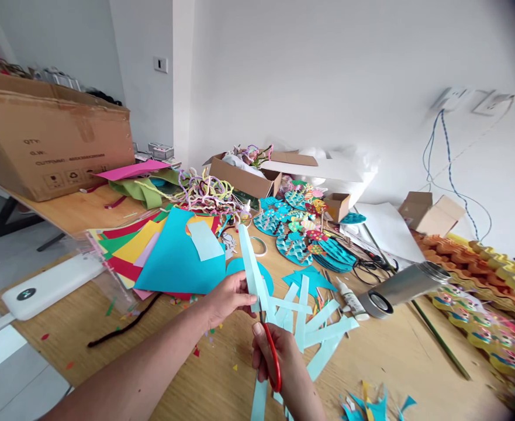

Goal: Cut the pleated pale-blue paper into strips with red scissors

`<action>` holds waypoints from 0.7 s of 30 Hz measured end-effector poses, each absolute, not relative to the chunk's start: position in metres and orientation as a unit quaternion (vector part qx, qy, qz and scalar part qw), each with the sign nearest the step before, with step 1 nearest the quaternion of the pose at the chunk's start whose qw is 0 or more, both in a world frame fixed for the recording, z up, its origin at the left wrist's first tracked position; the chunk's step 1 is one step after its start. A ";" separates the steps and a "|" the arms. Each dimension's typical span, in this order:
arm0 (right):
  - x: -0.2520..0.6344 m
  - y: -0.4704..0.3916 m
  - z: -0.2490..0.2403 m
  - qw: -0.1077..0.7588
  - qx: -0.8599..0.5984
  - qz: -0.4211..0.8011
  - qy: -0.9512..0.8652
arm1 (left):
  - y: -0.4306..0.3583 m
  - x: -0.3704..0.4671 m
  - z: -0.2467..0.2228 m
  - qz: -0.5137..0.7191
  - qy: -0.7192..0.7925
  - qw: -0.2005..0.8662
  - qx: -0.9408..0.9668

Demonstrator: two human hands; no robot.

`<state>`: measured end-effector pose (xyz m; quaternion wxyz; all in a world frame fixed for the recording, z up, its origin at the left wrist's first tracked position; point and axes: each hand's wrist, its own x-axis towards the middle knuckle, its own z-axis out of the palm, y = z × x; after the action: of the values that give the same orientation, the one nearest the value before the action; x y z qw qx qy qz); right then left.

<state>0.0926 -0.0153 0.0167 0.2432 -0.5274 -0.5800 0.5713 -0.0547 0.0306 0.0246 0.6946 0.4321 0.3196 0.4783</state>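
My left hand (233, 298) pinches a pale blue paper strip (249, 260) that points up and away from me. Red-handled scissors (275, 354) are in my right hand (279, 351), their blades at the lower end of that strip, close to my left fingertips. Several cut pale blue strips (322, 336) lie loosely crossed on the table under and right of my hands. Past my left hand, a blue sheet (182, 257) with a small pale blue piece (206, 241) on it tops a stack of coloured sheets.
A white glue bottle (351, 299) and a metal flask (408, 286) lie to the right, near painted egg cartons (485, 327). Blue decorated discs (294, 248), a roll of tape (259, 247) and pipe cleaners (208, 193) are further back. A large cardboard box (55, 137) stands at left.
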 end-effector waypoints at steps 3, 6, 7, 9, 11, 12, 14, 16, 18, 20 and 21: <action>0.092 -0.015 0.018 0.240 -0.531 0.565 -0.584 | 0.031 -0.055 0.024 0.478 0.321 0.694 0.432; 0.091 -0.015 0.019 0.237 -0.536 0.557 -0.589 | 0.030 -0.055 0.024 0.481 0.320 0.693 0.431; 0.090 -0.015 0.019 0.236 -0.536 0.555 -0.591 | 0.030 -0.054 0.025 0.480 0.320 0.694 0.430; 0.090 -0.015 0.019 0.236 -0.535 0.552 -0.595 | 0.030 -0.054 0.025 0.478 0.320 0.695 0.430; 0.090 -0.014 0.019 0.236 -0.534 0.551 -0.596 | 0.030 -0.054 0.025 0.477 0.320 0.696 0.432; 0.090 -0.014 0.019 0.237 -0.535 0.550 -0.596 | 0.030 -0.054 0.024 0.476 0.320 0.696 0.433; 0.090 -0.014 0.019 0.238 -0.538 0.548 -0.595 | 0.030 -0.054 0.024 0.475 0.324 0.694 0.434; 0.090 -0.014 0.019 0.238 -0.542 0.546 -0.593 | 0.030 -0.054 0.024 0.476 0.327 0.692 0.434; 0.090 -0.015 0.018 0.238 -0.543 0.548 -0.590 | 0.030 -0.054 0.025 0.476 0.326 0.692 0.433; 0.090 -0.014 0.018 0.237 -0.544 0.552 -0.586 | 0.030 -0.054 0.025 0.477 0.325 0.692 0.433; 0.090 -0.014 0.018 0.236 -0.546 0.553 -0.584 | 0.030 -0.054 0.025 0.477 0.325 0.692 0.433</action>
<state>0.0901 -0.0144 0.0176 0.2361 -0.5456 -0.5836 0.5531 -0.0538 0.0297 0.0254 0.6923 0.4330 0.3249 0.4771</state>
